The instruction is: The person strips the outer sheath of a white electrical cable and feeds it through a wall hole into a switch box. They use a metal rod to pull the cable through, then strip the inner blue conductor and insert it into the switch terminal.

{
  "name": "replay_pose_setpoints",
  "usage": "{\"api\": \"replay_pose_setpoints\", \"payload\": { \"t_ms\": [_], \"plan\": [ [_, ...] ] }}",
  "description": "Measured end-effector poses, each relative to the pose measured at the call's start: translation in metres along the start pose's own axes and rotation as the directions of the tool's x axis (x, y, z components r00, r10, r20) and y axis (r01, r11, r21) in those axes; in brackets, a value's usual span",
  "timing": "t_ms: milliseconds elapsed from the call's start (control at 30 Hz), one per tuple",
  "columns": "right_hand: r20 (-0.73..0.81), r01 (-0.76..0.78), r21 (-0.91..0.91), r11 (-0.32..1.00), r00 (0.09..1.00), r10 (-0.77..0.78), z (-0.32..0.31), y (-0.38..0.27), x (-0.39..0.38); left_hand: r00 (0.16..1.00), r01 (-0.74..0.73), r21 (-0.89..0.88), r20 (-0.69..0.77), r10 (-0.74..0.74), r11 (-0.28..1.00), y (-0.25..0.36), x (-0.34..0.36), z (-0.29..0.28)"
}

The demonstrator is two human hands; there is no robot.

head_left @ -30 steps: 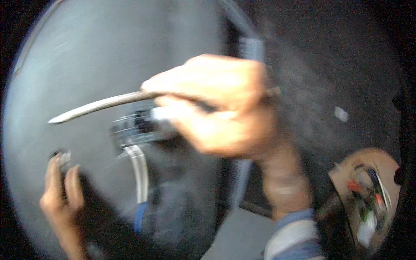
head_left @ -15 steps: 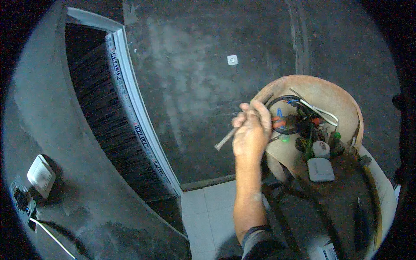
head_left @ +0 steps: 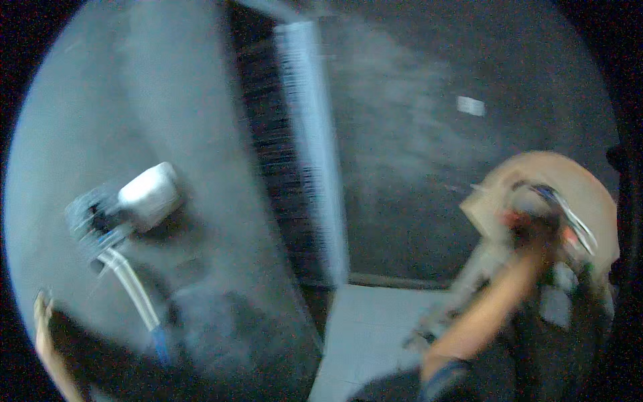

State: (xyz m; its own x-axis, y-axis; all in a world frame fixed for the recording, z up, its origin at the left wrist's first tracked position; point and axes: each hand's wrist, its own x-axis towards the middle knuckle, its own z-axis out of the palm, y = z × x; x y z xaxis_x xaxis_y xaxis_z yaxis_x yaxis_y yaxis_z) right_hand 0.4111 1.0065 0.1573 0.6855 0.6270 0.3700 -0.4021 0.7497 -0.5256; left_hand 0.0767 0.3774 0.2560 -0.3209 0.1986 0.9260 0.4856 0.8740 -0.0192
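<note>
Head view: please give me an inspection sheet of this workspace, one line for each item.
Surface: grey wall, rough and dusty; pale floor tiles below.
Job's things: white switch cover hanging off an opened wall box; round wooden stool top with small coloured parts, too blurred to name.
Clutter: small white plate on the dark wall.
Grippers: right hand reaches into the parts on the stool, grip blurred; left hand only a sliver at the lower left edge.
Cables: grey conduit runs down from the box; blue piece at its lower end.
Surroundings: dark doorway with pale frame.
</note>
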Motion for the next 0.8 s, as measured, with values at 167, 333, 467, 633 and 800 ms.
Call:
{"api": "replay_pose_setpoints", "payload": {
  "t_ms": [167, 333, 467, 633, 800],
  "plan": [
    [0.165, -0.152, 0.004, 0.988, 0.975, 0.15, 0.012, 0.005, -0.049, 0.997, -0.07, 0.09, 0.024, 0.068, 0.993, 0.018, 0.015, -0.006],
    [0.255, -0.281, 0.035, 0.959, 0.93, 0.263, 0.026, 0.017, -0.091, 0.985, 0.13, -0.056, 0.121, -0.123, 0.99, 0.032, 0.042, -0.013],
    [0.284, -0.339, 0.058, 0.939, 0.907, 0.31, 0.031, 0.026, -0.104, 0.986, 0.087, -0.025, 0.143, -0.083, 0.996, 0.037, 0.043, -0.02],
    [0.303, -0.372, 0.074, 0.925, 0.892, 0.335, 0.029, 0.037, -0.113, 0.988, 0.056, -0.028, 0.144, -0.051, 0.998, 0.037, 0.041, -0.018],
    [0.32, -0.387, 0.07, 0.92, 0.882, 0.346, 0.028, 0.043, -0.117, 0.995, 0.035, -0.021, 0.097, -0.033, 0.999, 0.038, 0.039, -0.01]
  ]
}}
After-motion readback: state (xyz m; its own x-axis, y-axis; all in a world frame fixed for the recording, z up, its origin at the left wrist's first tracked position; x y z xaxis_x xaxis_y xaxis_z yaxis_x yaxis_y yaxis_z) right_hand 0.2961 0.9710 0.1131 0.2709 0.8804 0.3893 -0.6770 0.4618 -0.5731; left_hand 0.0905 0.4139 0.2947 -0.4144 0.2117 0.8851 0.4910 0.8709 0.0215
